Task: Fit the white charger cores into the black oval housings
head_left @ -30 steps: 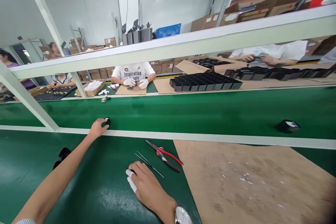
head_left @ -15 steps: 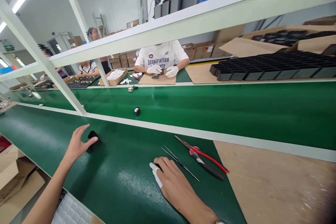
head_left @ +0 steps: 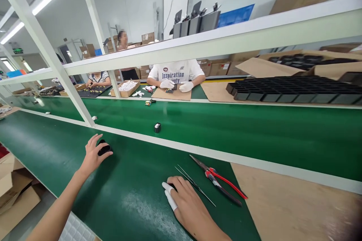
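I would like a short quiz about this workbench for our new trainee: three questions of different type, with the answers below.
1. True or false: the tweezers lie between the right hand and the pliers.

2. Which of these is nearest to the left hand?
A) the blue crate
B) a black part
C) the pliers

3. Fill in the missing colour: the two finger covers seen on the right hand are ____.

Key: 1. True. 2. B. 3. White.
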Available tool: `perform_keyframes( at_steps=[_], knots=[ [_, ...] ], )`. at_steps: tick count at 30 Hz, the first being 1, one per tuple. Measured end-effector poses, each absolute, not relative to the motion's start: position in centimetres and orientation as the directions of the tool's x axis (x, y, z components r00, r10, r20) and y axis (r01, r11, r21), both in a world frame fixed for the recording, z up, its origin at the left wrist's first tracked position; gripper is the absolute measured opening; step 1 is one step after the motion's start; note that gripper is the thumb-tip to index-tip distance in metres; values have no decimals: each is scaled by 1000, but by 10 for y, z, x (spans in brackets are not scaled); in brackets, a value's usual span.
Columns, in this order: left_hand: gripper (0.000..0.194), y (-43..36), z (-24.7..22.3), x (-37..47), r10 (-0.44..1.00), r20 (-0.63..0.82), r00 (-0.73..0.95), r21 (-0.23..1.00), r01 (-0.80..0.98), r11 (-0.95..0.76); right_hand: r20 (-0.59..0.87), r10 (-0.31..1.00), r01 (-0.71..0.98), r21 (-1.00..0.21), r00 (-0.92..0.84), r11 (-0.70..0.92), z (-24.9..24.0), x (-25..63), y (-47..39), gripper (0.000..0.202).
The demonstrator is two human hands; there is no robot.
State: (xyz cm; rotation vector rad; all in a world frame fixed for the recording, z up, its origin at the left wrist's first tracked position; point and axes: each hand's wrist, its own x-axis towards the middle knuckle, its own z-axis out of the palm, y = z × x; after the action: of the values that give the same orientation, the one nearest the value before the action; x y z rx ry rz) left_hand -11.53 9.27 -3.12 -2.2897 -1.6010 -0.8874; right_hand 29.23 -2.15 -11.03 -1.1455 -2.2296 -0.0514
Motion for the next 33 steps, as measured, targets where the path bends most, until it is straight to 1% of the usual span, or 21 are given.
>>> perform_keyframes(
  at_steps=[2,4,8,12,15,19,21,25,29,31,33],
  knots=[
    [32,82,-21,-92,774,569,278,241,843,-480,536,727,748,-239,-430,619,-108,292,-22,33],
    [33,73,-17,-63,780,513,358,329,757,-564,527,735,756,-238,-426,609,-105,292,-23,34],
    [40,72,-30,0,753,431,498,412,634,-655,494,746,760,-231,-447,608,-97,292,-27,34],
    [40,85,-57,49,752,381,537,497,567,-657,453,769,766,-246,-451,594,-93,293,-29,37],
    [49,89,-73,65,783,344,518,551,564,-615,420,783,763,-267,-458,589,-92,294,-31,39],
    [68,86,-79,64,825,296,481,609,571,-551,400,792,764,-276,-460,583,-91,295,-31,41],
    [72,84,-78,61,828,281,485,630,558,-540,403,790,762,-277,-462,586,-91,295,-31,42],
    [68,81,-77,60,807,283,518,636,528,-562,458,766,750,-270,-452,604,-93,293,-31,41],
    [51,78,-76,60,790,294,539,640,503,-581,533,715,727,-242,-453,642,-97,288,-30,33],
    [51,77,-75,59,774,309,553,655,466,-595,538,704,722,-231,-464,652,-97,286,-31,35],
    [57,77,-74,57,742,342,576,661,414,-626,532,706,727,-223,-468,650,-97,284,-32,40]
  ],
)
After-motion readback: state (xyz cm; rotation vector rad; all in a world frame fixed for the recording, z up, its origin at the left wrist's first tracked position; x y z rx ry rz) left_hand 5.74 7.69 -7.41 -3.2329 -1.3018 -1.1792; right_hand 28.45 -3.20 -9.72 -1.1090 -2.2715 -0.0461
